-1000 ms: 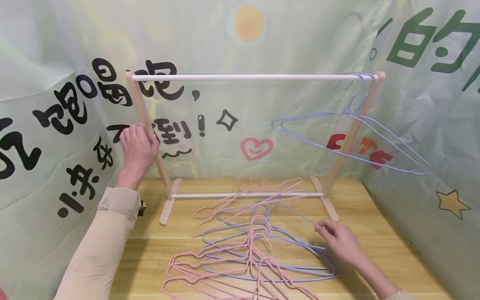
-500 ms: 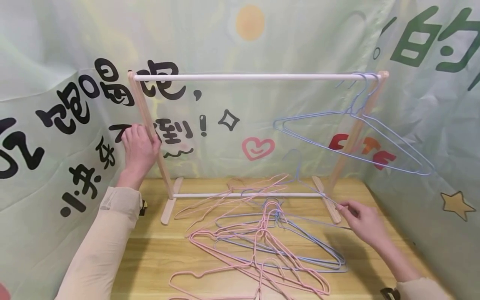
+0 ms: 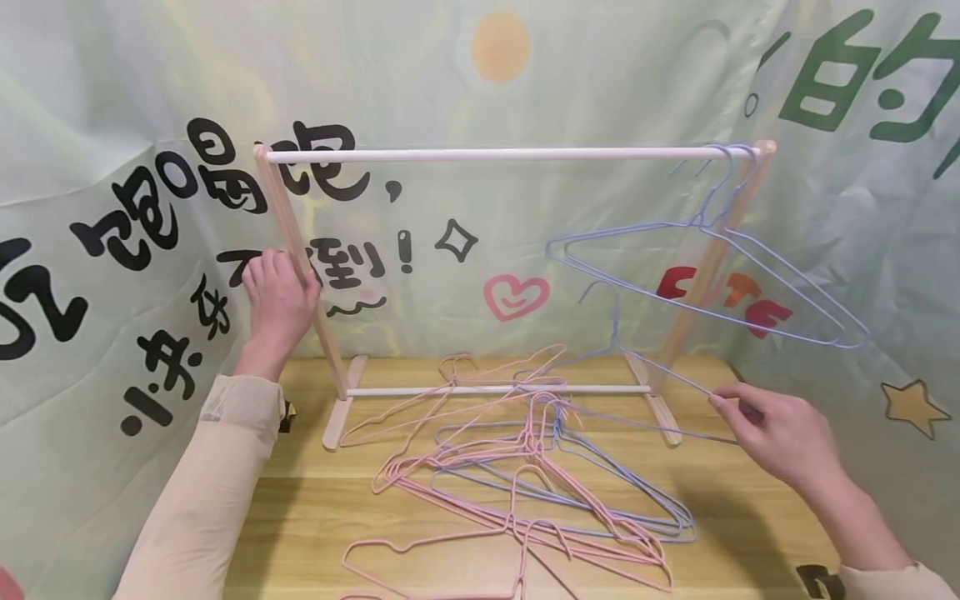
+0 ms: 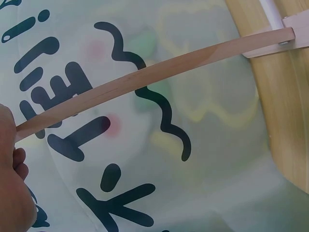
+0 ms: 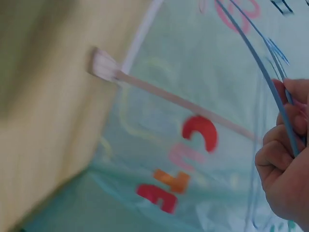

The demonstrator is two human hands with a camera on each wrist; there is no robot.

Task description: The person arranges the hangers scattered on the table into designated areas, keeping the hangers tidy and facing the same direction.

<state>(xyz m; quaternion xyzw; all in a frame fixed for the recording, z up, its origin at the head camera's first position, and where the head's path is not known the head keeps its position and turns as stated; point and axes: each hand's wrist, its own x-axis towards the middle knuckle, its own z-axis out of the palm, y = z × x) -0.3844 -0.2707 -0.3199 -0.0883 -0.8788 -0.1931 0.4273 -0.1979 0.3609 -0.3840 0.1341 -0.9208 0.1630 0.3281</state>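
Here, you had both hands at work around a clothes rack with a white top bar (image 3: 480, 155). Your left hand (image 3: 277, 292) was curled around the rack's left wooden post (image 3: 285, 208), partway up its height; the left wrist view caught only part of that hand, at the frame's edge. Your right hand (image 3: 783, 425) pinched a blue hanger (image 3: 664, 370) by one end, its wire between thumb and fingers. That hanger was in front of the rack's lower right part, hook upward, below the top bar and apart from it.

Above it, two other blue hangers (image 3: 703, 221) hung side by side near the right end of the top bar, close to the right post (image 3: 701, 287). Below, on the wooden table (image 3: 285, 517), lay a loose, overlapping pile of pink hangers (image 3: 534, 446) and more blue ones (image 3: 557, 427), some crossing the rack's low white bar (image 3: 405, 391). Behind everything, a pale green cloth (image 3: 420, 83) showed dark lettering, an orange circle (image 3: 500, 47) and a pink smiling heart (image 3: 516, 297).
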